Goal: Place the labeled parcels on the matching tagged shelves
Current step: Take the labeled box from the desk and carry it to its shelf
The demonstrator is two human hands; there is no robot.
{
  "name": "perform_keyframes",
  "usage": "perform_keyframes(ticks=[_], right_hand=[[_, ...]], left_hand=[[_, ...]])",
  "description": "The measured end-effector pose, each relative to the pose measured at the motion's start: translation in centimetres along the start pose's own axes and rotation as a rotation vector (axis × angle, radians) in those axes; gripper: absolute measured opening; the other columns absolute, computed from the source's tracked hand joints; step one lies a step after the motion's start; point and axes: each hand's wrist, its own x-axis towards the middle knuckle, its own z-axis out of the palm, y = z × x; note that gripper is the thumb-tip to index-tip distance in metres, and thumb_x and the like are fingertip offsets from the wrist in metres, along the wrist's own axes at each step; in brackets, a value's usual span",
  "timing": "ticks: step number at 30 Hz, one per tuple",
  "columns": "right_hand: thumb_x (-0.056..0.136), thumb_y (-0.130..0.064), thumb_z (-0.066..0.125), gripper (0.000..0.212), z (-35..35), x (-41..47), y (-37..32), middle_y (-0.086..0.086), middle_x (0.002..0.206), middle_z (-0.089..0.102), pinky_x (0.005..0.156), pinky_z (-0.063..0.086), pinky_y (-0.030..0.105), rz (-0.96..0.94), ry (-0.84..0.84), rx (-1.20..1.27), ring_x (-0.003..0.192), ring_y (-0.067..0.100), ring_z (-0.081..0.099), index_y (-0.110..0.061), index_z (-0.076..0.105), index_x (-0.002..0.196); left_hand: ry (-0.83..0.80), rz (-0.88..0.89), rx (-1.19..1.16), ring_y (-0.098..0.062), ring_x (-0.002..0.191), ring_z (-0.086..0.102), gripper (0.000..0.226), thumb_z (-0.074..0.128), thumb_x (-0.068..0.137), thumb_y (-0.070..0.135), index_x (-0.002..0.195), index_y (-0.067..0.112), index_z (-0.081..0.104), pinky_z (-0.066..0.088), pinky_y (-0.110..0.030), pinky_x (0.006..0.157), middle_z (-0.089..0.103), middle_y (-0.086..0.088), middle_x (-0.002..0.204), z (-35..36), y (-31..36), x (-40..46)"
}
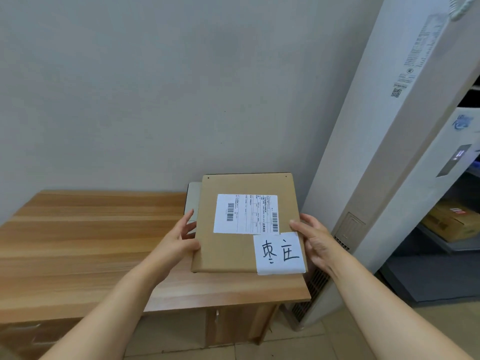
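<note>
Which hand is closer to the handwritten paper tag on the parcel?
Right. The right hand grips the parcel edge right beside the handwritten tag; the left hand holds the opposite edge.

Wood-grain bench [85, 245] stands against a pale wall [155, 87]. A tall white floor-standing air conditioner [384, 152] is just beside its right end. Tiled floor [311, 344] below.
</note>
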Motion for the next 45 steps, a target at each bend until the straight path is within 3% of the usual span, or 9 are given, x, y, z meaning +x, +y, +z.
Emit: perform_keyframes(ticks=[3,6,11,14,21,27,35,39,45], right_hand=[[0.076,0.001,0.07,0.066,-0.3,0.4,-1.5,0.012,0.114,0.063,0.069,0.057,0.036,-0.076,-0.013,-0.098,0.087,0.024,0.068,-0.016,0.038,0.132],[0.069,0.001,0.076,0.077,-0.1,0.8,-2.3,0.007,0.125,0.052,0.075,0.051,0.03,-0.194,-0.066,-0.383,0.103,0.018,0.059,-0.02,0.039,0.133],[0.062,-0.001,0.079,0.083,1.0,0.8,-3.8,-0.001,0.127,0.051,0.082,0.052,0.025,-0.311,-0.246,-0.701,0.103,0.005,0.058,-0.025,0.041,0.131],[0.061,-0.002,0.079,0.084,1.6,0.5,-4.9,-0.007,0.125,0.049,0.072,0.046,0.011,-0.338,-0.357,-0.786,0.106,-0.002,0.053,-0.028,0.04,0.131],[0.059,-0.009,0.078,0.085,3.0,0.2,-7.3,-0.009,0.129,0.05,0.075,0.049,0.015,-0.362,-0.565,-0.923,0.113,0.0,0.053,-0.034,0.038,0.129],[0.059,-0.006,0.073,0.078,3.3,0.3,-9.2,-0.012,0.124,0.052,0.073,0.048,0.009,-0.394,-0.64,-0.903,0.113,-0.004,0.05,-0.031,0.042,0.126],[0.067,-0.006,0.068,0.074,4.3,1.9,-9.3,-0.009,0.133,0.05,0.096,0.046,0.03,-0.4,-0.742,-0.942,0.117,0.007,0.051,-0.036,0.041,0.129],[0.073,-0.015,0.071,0.078,6.6,2.3,-7.2,-0.007,0.144,0.042,0.104,0.041,0.039,-0.548,-0.647,-0.992,0.126,0.013,0.045,-0.04,0.035,0.137],[0.07,-0.026,0.076,0.098,10.0,1.4,-1.8,-0.001,0.157,0.016,0.115,0.014,0.04,-0.929,-0.368,-0.98,0.143,0.016,0.008,-0.032,0.014,0.147]], left_hand=[[0.133,0.076,0.179,-0.013,0.12,0.041,0.09,0.061,0.079,0.003,0.146,0.035,0.011,0.037,-0.021,0.087,0.03,0.013,0.143,1.2,1.4,0.1],[0.299,0.197,0.519,-0.022,0.138,0.023,0.096,0.07,0.075,0.017,0.147,0.031,0.009,0.025,-0.037,0.11,0.024,0.003,0.153,1.6,3.1,0.9],[0.272,0.264,0.663,-0.018,0.141,0.019,0.093,0.073,0.073,0.026,0.147,0.029,0.017,0.019,-0.036,0.114,0.028,-0.002,0.153,2.0,4.7,1.1],[0.225,0.246,0.62,-0.016,0.14,0.022,0.092,0.074,0.072,0.027,0.146,0.031,0.02,0.024,-0.035,0.112,0.029,0.0,0.152,2.3,5.0,0.6],[0.09,0.184,0.271,-0.009,0.128,0.04,0.096,0.077,0.065,0.018,0.144,0.033,0.024,0.037,-0.024,0.093,0.043,0.006,0.141,2.8,6.2,-1.0],[0.098,0.122,0.232,-0.007,0.13,0.036,0.106,0.077,0.056,0.014,0.146,0.026,0.022,0.034,-0.023,0.095,0.039,0.005,0.142,1.5,4.9,-2.8],[0.257,0.138,0.184,-0.003,0.118,0.048,0.103,0.08,0.052,0.011,0.14,0.033,0.029,0.042,-0.026,0.089,0.052,0.009,0.123,1.3,4.1,-5.1],[0.386,0.121,0.147,0.0,0.114,0.047,0.098,0.081,0.054,0.012,0.136,0.037,0.033,0.041,-0.029,0.092,0.052,0.007,0.122,0.4,3.1,-7.2],[0.616,0.055,0.022,-0.014,0.11,0.05,0.088,0.081,0.065,0.009,0.135,0.035,0.034,0.044,-0.025,0.079,0.048,0.008,0.116,-2.5,1.4,-11.0]])
